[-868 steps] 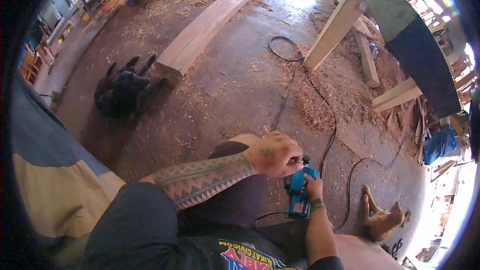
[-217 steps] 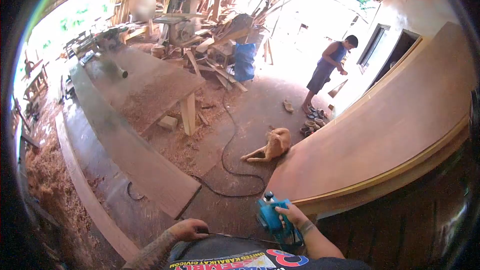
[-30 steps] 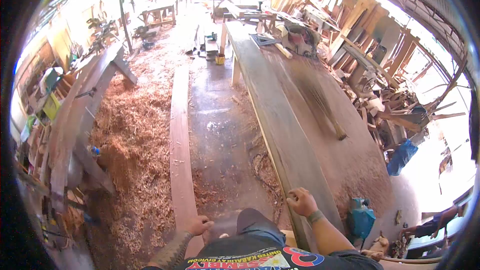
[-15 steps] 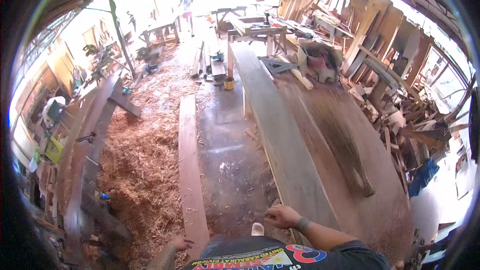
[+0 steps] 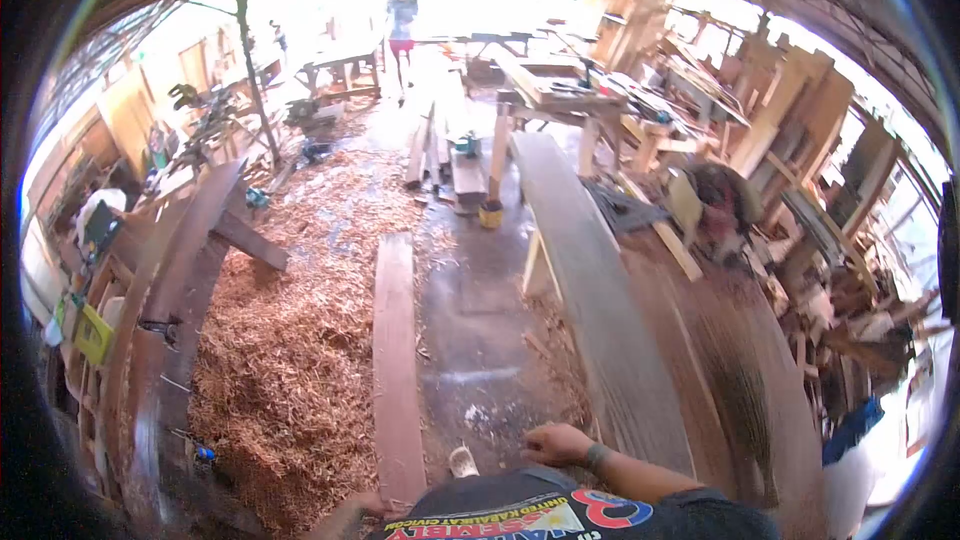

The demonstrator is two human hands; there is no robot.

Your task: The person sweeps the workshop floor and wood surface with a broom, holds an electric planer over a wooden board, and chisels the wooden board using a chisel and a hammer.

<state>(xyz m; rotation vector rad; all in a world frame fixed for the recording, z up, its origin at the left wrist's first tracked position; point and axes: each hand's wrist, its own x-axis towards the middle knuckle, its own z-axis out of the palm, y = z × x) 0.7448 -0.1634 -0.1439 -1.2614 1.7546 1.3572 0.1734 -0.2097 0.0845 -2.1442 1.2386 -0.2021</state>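
Note:
My right hand (image 5: 558, 444) hangs beside the near left edge of a long grey board (image 5: 590, 285). Its fingers are loosely curled, and nothing shows in them. A band circles that wrist. Low in the view, my left hand (image 5: 372, 505) is partly cut off by my dark printed shirt (image 5: 530, 512); its visible fingers look loose and hold nothing I can see. It is nearest a reddish plank (image 5: 396, 340) lying on the floor. The tip of one foot (image 5: 463, 461) shows between my hands, on the dark floor (image 5: 470, 325).
Wood shavings (image 5: 290, 360) cover the floor at left, beside a dark workbench (image 5: 165, 340). A stick broom (image 5: 735, 380) lies at right near piled scrap wood (image 5: 835, 310). Ahead are a wooden table (image 5: 560, 95), a yellow container (image 5: 490, 214) and another person (image 5: 401, 20).
The view has tilted up and shifted, so the boards and table sit lower and farther right. My left hand is now more hidden by my shirt. The person ahead appears larger.

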